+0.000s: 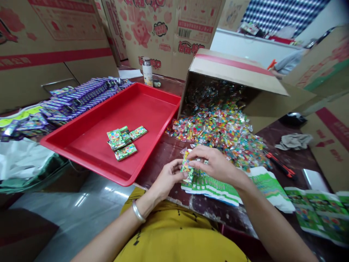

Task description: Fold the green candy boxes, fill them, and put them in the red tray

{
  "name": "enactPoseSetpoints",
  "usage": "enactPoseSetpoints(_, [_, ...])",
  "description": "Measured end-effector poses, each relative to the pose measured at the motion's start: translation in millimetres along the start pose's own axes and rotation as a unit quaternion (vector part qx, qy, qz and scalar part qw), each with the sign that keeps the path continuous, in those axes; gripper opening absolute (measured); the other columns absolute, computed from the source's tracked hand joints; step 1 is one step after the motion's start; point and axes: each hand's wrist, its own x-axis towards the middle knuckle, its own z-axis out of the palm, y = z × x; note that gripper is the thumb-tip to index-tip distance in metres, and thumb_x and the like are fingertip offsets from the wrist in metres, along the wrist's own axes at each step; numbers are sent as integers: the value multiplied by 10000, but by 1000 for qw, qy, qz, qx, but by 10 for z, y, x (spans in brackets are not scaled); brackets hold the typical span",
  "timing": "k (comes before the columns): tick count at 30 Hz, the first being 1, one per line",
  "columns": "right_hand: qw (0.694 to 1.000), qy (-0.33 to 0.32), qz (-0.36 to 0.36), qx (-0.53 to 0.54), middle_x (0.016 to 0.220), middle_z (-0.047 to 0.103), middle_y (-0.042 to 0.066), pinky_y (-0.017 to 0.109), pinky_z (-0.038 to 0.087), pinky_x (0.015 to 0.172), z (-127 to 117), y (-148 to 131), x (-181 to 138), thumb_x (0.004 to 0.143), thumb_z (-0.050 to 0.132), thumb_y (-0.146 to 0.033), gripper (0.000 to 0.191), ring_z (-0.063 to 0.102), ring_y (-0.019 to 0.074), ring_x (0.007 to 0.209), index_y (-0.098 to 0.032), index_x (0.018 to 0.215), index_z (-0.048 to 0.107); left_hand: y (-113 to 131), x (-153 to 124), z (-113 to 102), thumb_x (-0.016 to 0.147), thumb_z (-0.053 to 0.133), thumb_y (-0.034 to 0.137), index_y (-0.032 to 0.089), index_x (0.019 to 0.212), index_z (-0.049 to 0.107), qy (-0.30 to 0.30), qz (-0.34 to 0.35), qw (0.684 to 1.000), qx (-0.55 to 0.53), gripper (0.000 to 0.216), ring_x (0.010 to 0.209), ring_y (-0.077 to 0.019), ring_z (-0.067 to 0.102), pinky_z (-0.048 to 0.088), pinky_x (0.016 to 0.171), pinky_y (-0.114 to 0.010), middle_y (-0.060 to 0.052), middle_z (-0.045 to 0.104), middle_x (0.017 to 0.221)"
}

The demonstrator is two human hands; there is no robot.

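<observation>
Green packet: small, printed green (pixel 187 171), upright but slightly tilted, held between the two hands above the table's near edge; something yellow shows at its upper end.
Left hand: the left hand (pixel 172 177) grasps the packet from its left side, thumb across the lower front, fingers curled behind, with little gap.
Right hand: the right hand (pixel 214 163) bends over the packet's upper end, fingertips touching it; whether they pinch the packet or its contents, I cannot tell.
Flat green packets: a fanned row (pixel 215 189) lies just below and right of the grip, under the right hand and wrist.
Candy heap: clear-wrapped, many-coloured sweets (pixel 223 127) spread just beyond the right hand, spilling from a tipped carton (pixel 240 69).
Tabletop: a strip of dark brown surface (pixel 156 156) shows between the left hand and the tray; the near edge runs just below the grip.
Red tray: its raised rim (pixel 160 140) stands left of the grip, near the left hand; filled green packets (pixel 122 143) lie on its floor, red surface around them.
Red-and-black tool: lies (pixel 282 165) well right of the grip, beyond the fanned row.
</observation>
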Motion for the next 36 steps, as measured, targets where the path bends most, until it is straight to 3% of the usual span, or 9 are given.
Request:
enactPoseSetpoints(6, [991, 71, 57, -99, 873, 665, 23, 272, 467, 683, 181, -70, -31, 805, 737, -353, 229, 634, 180, 766, -206, 906, 594, 26, -67, 22, 807, 677, 202, 202, 1199, 608, 60, 109, 974, 188, 398, 1020, -229, 627, 498, 887, -322, -70, 678, 1156])
enactPoseSetpoints(8, [988, 95, 79, -92, 824, 674, -1, 253, 455, 638, 230, -91, -16, 846, 669, -283, 195, 646, 163, 703, -214, 1000, 571, 47, -97, 32, 822, 648, 184, 216, 1216, 608, 89, 144, 952, 256, 398, 1091, -244, 610, 461, 970, -347, -71, 658, 1214])
enactPoseSetpoints(11, [987, 107, 82, -90, 824, 694, -17, 245, 449, 635, 264, -117, 1, 851, 584, -159, 332, 652, 150, 662, -244, 1171, 552, 71, -122, 39, 822, 635, 168, 220, 1220, 615, 108, 171, 932, 302, 402, 1146, -254, 589, 419, 1032, -361, -75, 650, 1234])
enactPoseSetpoints(17, [987, 127, 95, -28, 848, 709, 9, 259, 456, 636, 183, -1, -37, 920, 551, -279, 123, 637, 162, 690, -239, 976, 653, 69, -97, -27, 842, 652, 278, 196, 1143, 653, 86, 113, 966, 217, 313, 959, -235, 655, 505, 861, -327, -77, 704, 1111])
enactPoseSetpoints(20, [990, 96, 88, 45, 946, 707, 21, 266, 474, 652, 46, 106, -92, 940, 520, -265, 187, 635, 163, 730, -246, 1090, 630, 78, -78, -99, 852, 651, 329, 180, 1106, 672, 74, 94, 972, 202, 295, 912, -230, 665, 514, 820, -317, -84, 719, 1064])
enactPoseSetpoints(23, [991, 39, 92, 83, 864, 696, 8, 258, 474, 623, -94, 165, -131, 931, 561, -293, 281, 620, 157, 695, -235, 1206, 546, 99, -68, -157, 832, 675, 319, 185, 1089, 696, 61, 88, 972, 211, 290, 941, -242, 669, 513, 847, -323, -83, 724, 1072])
enactPoseSetpoints(27, [999, -20, 43, -11, 883, 698, 8, 273, 472, 724, -169, 174, -111, 934, 567, -247, 110, 635, 163, 793, -242, 999, 657, 128, -69, -176, 823, 679, 286, 194, 1087, 710, 43, 91, 967, 232, 281, 969, -253, 665, 512, 874, -340, -77, 727, 1058])
enactPoseSetpoints(30, [995, -48, -11, -85, 925, 702, 14, 299, 456, 825, -152, 147, -61, 948, 526, -185, 192, 640, 179, 895, -254, 922, 702, 146, -84, -149, 831, 662, 252, 202, 1105, 707, 25, 93, 966, 241, 282, 978, -253, 665, 510, 878, -339, -74, 727, 1064])
enactPoseSetpoints(36, [998, -25, 0, -58, 880, 683, 12, 259, 471, 703, -62, 82, 36, 876, 621, -157, 167, 633, 163, 778, -231, 1022, 653, 158, -107, -59, 822, 668, 234, 194, 1095, 704, 16, 77, 972, 222, 278, 942, -241, 675, 520, 845, -323, -73, 729, 1070])
